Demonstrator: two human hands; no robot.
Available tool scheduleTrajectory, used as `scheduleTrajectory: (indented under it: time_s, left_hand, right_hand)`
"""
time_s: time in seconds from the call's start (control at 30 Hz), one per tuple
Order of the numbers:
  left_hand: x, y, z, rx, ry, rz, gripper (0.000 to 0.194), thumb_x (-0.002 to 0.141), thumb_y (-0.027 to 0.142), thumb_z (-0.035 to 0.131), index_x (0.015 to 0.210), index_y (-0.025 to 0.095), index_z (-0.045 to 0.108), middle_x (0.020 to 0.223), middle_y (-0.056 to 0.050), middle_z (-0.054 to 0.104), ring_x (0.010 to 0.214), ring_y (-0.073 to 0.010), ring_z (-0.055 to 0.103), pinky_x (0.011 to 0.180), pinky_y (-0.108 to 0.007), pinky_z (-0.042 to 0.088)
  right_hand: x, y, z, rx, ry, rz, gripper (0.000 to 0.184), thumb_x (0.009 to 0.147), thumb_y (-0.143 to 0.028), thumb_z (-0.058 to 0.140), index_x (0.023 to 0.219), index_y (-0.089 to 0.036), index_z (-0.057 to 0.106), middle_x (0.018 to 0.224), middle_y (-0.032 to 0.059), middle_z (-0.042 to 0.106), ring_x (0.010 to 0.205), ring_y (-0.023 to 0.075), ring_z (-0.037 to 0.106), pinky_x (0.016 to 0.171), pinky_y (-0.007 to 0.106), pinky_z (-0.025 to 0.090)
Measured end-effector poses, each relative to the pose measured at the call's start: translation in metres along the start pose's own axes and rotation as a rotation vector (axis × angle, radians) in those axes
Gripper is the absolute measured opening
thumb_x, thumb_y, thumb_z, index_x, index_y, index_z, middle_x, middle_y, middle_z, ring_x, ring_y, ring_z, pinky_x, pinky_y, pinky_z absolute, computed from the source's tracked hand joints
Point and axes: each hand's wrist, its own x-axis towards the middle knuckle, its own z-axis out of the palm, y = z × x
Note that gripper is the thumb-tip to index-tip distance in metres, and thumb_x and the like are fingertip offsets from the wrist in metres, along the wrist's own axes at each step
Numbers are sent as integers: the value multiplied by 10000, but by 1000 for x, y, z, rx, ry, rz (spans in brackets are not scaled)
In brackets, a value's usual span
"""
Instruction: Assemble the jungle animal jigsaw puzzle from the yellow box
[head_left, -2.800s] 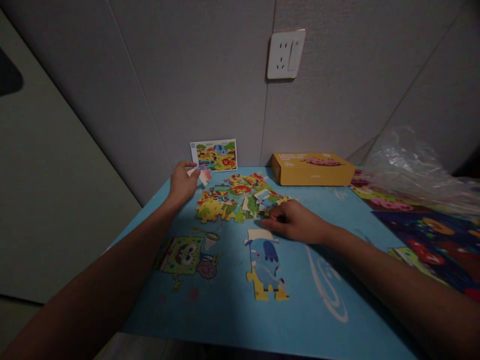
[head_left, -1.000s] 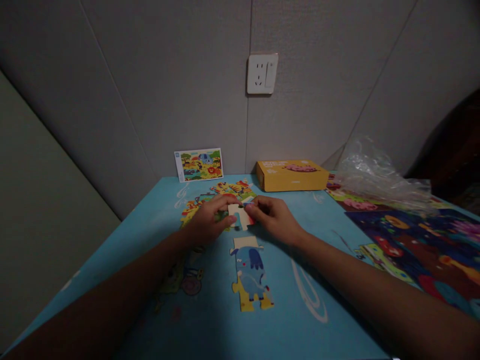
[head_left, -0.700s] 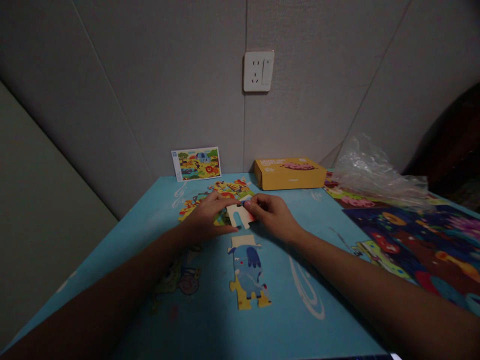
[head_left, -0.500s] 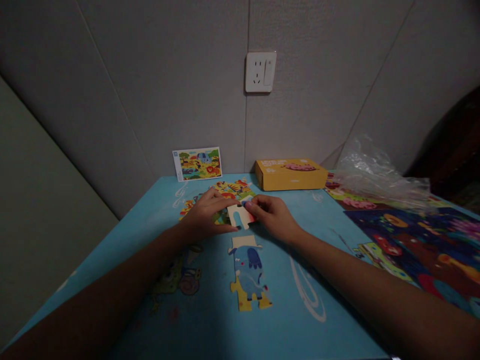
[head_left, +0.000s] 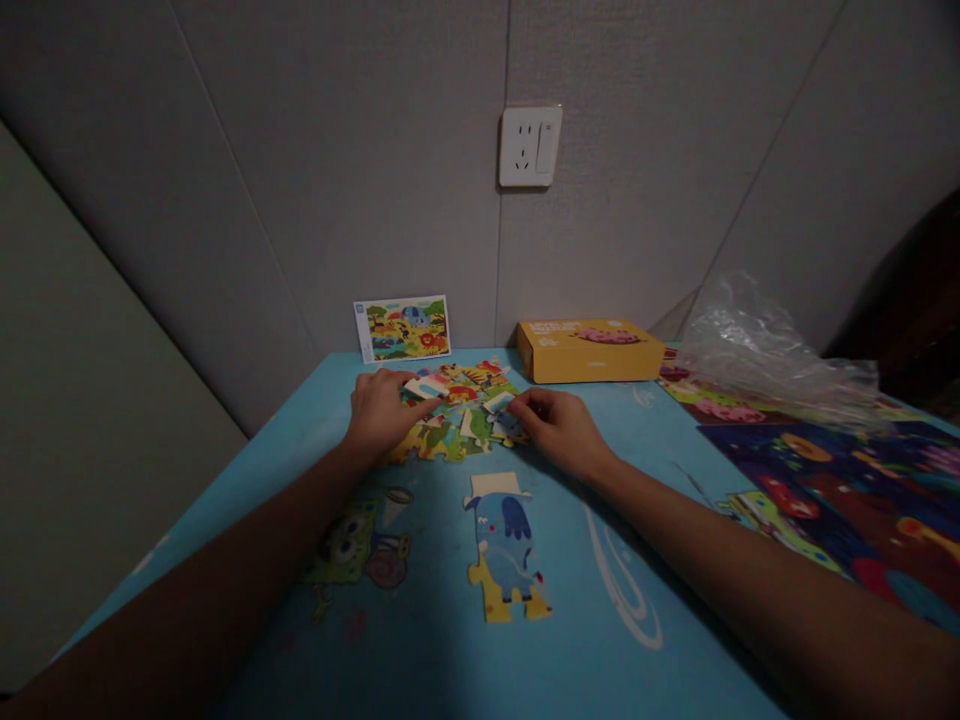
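My left hand (head_left: 381,408) grips a cream puzzle piece (head_left: 426,387) with a light blue patch, over the left side of a pile of colourful puzzle pieces (head_left: 442,440). At the pile's right edge, my right hand (head_left: 562,428) pinches a pale puzzle piece (head_left: 498,402) between thumb and fingers. Whether that piece is lifted off the pile I cannot tell. Nearer to me, a joined strip of puzzle pieces showing a blue elephant (head_left: 504,545) lies flat on the table, with a cream piece at its top end.
A picture card (head_left: 403,330) leans on the wall at the back. Right of it stands a yellow box (head_left: 592,352). Clear plastic wrapping (head_left: 772,350) and a dark picture sheet (head_left: 840,500) lie on the right of the blue table (head_left: 600,660). A socket (head_left: 529,147) is on the wall.
My hands have moved apart. The cream piece that was between them has gone left with my left hand, and my right hand now pinches a different-looking pale piece at the pile.
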Motion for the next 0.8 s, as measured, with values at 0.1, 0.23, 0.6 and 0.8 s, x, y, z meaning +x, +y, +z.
scheduleTrajectory:
  time_s: [0.1,0.23,0.6,0.8]
  left_hand:
    - [1,-3,2,60,-130,-85,604,699,661,641,1085,205,730,1131,-180,636,1106,-413,495,922,-515,404]
    - [4,-5,0,52,-141,-104,573,807,666,497,1143,253,711,1180,-162,636,1148,-413,493,929,-536,406]
    - [12,-13,-11,201,-234,-312,340,815,377,509,1044,272,737,1196,-117,651,1178,-404,495,931,-560,419]
    - [12,-9,-12,145,-245,-313,298,765,400,590,977,248,734,1184,-127,654,1197,-403,488,923,-539,416]
  right_hand:
    - [0,-3,-1,-44,-21,-6,309,870,-406,489,718,-166,612,608,23,594,546,139,503,505,260,308]
    - [-1,-6,-2,-70,-16,-3,319,863,-411,486,688,-168,595,577,8,569,531,128,478,500,254,286]
    - [-1,-1,-3,-92,13,-7,301,856,-386,490,687,-167,609,578,0,583,524,122,491,506,250,295]
    - [-1,-1,-2,-109,9,-6,306,854,-388,490,671,-168,598,575,-1,584,526,120,489,506,247,287]
